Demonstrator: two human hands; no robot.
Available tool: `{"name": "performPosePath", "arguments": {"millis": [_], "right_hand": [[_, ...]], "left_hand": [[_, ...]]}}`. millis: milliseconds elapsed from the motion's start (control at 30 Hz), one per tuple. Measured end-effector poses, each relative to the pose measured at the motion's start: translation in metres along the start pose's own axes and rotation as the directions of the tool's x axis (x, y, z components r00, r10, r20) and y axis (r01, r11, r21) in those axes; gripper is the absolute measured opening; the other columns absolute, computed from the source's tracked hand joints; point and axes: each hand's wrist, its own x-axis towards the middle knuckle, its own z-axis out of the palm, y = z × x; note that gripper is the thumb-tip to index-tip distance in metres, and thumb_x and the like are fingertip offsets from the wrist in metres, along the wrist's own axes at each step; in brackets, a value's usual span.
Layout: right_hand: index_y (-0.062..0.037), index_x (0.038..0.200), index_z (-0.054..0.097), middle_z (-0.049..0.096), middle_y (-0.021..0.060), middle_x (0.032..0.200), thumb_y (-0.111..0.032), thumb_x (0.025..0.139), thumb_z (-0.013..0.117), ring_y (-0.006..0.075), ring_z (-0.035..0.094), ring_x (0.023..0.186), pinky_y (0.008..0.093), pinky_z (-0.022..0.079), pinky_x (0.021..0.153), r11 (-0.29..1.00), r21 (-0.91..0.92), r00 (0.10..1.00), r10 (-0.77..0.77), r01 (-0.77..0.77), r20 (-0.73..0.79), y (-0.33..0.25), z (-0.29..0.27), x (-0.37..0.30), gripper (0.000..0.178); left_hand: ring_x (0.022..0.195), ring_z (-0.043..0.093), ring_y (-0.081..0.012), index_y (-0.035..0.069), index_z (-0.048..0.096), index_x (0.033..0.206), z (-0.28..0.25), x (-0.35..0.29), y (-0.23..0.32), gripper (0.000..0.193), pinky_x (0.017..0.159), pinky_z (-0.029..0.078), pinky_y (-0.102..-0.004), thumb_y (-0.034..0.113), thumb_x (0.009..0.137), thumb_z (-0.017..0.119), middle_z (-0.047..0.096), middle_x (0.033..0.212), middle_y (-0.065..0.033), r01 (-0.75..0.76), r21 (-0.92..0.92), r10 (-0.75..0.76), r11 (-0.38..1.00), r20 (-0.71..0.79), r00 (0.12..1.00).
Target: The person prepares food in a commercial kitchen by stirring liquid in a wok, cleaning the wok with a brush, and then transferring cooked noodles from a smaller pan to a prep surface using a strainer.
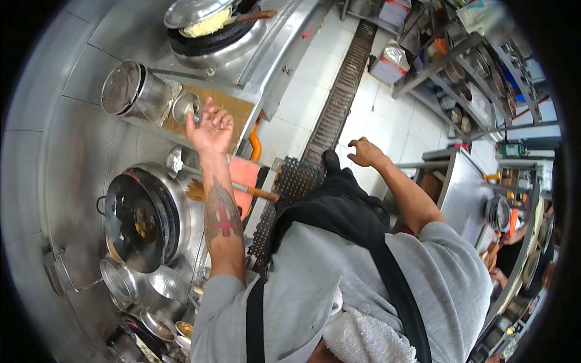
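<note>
My left hand is raised over the steel counter with its palm up, fingers apart and a little bent, nothing in it. Beside its fingertips stands a small metal bowl with something pale inside. Below my left forearm lie a ladle and a bristle brush with a wooden handle, partly covered by the arm. A large dark wok with liquid in it sits left of that arm. My right hand hangs over the aisle, fingers loosely bent and apart, with no object visible in it.
At the upper left, noodles lie under a tilted metal lid. Strainers stand by the wall. A drain grate runs along the tiled floor. Shelves and a steel table line the right, where another person's hands show.
</note>
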Motion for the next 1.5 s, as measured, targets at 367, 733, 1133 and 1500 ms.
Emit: {"name": "performPosePath", "arguments": {"millis": [367,733,1133,1500], "right_hand": [[-0.0035,0.121,0.061,0.059,0.0288,0.115,-0.032,0.082,0.067,0.0413,0.060,0.106,0.0438,0.047,0.096,0.994,0.109,0.985,0.040,-0.022,-0.165,0.119,-0.157,0.117,0.048],[-0.0053,0.121,0.061,0.061,0.0276,0.112,-0.034,0.085,0.066,0.0404,0.060,0.105,0.0422,0.046,0.095,0.891,0.278,0.924,-0.296,0.359,-0.243,0.001,-0.294,0.259,0.046],[0.0001,0.128,0.043,0.060,0.0156,0.108,-0.036,0.099,0.048,0.0231,0.061,0.087,0.0386,0.054,0.073,-0.193,0.816,0.762,-0.521,-0.544,0.385,-0.177,-0.316,0.376,0.047],[-0.0014,0.119,0.048,0.045,-0.0009,0.073,-0.010,0.096,0.050,0.0037,0.037,0.053,0.0181,0.031,0.043,-0.309,0.757,0.740,-0.590,-0.575,0.322,-0.173,-0.383,0.362,0.025]], "left_hand": [[0.057,0.046,-0.0110,0.021,0.034,0.144,0.133,0.181,-0.040,0.058,0.048,0.035,-0.0242,0.031,0.094,0.061,0.063,0.088,-0.0088,-0.154,0.839,0.368,0.523,-0.059,0.928],[0.110,0.059,-0.0420,0.001,0.069,0.104,0.197,0.483,0.093,0.047,0.095,0.046,-0.0476,0.042,0.094,0.047,0.066,0.108,-0.0219,0.214,0.521,0.444,-0.826,0.369,0.817],[0.099,0.066,-0.0355,0.009,0.066,0.111,0.153,0.649,0.185,0.029,0.086,0.053,-0.0468,0.018,0.089,0.049,0.068,0.105,-0.0167,0.137,0.003,0.132,-0.991,0.290,0.948],[0.084,0.067,-0.0380,0.003,0.060,0.118,0.385,0.601,0.344,0.043,0.079,0.051,-0.0456,0.037,0.092,0.058,0.068,0.097,-0.0244,-0.080,0.268,0.109,-0.960,0.622,0.775]]}}
